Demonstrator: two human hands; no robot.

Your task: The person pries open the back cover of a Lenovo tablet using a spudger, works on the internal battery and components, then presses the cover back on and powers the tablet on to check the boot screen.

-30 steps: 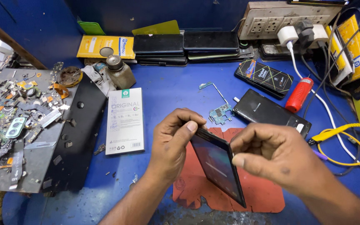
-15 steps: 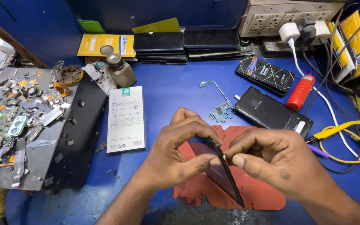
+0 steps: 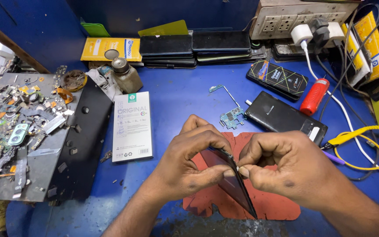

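Left hand (image 3: 189, 162) and right hand (image 3: 281, 164) both pinched shut on a dark phone (image 3: 233, 180), held edge-on over the red mat (image 3: 273, 204) near the bench's front edge. White flat box (image 3: 131, 126) lies left of them; yellow packet (image 3: 110, 48), probably a parts box, at back edge.

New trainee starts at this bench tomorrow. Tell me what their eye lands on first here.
First, the left hand and right hand pinching a dark phone on edge over a red mat, front centre. Next, the tray of loose parts at far left, then the red screwdriver handle at right.
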